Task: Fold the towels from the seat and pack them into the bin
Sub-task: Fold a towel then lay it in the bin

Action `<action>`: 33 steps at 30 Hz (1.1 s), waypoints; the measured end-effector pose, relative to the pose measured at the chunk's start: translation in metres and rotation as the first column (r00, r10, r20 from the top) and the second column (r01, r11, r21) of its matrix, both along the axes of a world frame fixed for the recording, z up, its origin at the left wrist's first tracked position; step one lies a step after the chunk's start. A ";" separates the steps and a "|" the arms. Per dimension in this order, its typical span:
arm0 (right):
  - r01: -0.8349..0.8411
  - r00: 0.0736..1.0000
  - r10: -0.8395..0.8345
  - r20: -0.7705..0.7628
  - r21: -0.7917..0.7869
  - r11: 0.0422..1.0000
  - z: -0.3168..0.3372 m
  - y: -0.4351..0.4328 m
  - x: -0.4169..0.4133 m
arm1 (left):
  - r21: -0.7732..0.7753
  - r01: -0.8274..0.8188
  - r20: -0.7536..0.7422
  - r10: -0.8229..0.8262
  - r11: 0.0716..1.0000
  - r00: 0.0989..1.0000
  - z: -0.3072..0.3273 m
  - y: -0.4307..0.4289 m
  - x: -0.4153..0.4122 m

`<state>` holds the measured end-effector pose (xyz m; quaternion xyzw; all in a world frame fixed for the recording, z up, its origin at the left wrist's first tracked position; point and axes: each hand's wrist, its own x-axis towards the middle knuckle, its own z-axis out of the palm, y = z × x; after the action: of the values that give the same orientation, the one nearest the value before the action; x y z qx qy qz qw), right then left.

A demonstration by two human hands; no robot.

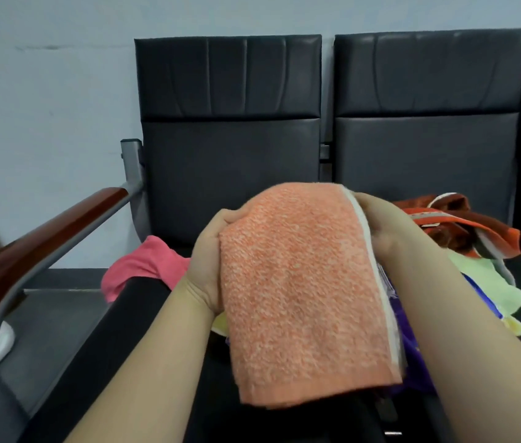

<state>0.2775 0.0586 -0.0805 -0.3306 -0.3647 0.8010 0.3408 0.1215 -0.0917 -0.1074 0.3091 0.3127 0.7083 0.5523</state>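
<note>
From the head camera, we've got the orange towel (307, 292) up in the air in front of us, already doubled over, with the fold running across the top and the loose ends hanging down toward us. Our left hand (209, 263) pinches the top left corner, fingers tucked behind the cloth, and our right hand (380, 225) clamps the top right edge where the pale border shows, so the towel hangs between and below both grips. It's thick terry, soft and floppy, pretty light we'd guess, not slippery at all, so holding it by the corners seems like the way to go if we want the edges to stay lined up. Behind it on the black seat (230, 164) the rest of the pile waits: a pink towel (144, 263) to the left, a rust-red one (463, 225) and a pale green one (483, 282) to the right, something purple (412, 356) right under the orange one. No bin anywhere in the shot.
</note>
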 end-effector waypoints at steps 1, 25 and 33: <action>-0.078 0.997 0.078 -0.004 0.014 0.997 -0.001 -0.005 -0.001 | 0.011 -0.031 0.018 0.031 0.999 0.999 0.002 -0.001 -0.005; -0.132 0.941 -0.046 0.334 0.492 0.861 0.004 -0.011 0.003 | -0.221 -0.453 -0.614 0.238 0.864 0.753 -0.007 0.008 -0.052; -0.261 0.840 -0.234 0.489 0.743 0.616 0.019 -0.020 0.007 | 0.150 -0.533 -0.801 0.418 0.833 0.428 0.015 -0.001 -0.053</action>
<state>0.2842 0.0381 -0.0612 -0.3562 -0.7612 0.4329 0.3262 0.0689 -0.0932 -0.0920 0.4590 0.6465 0.5924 0.1428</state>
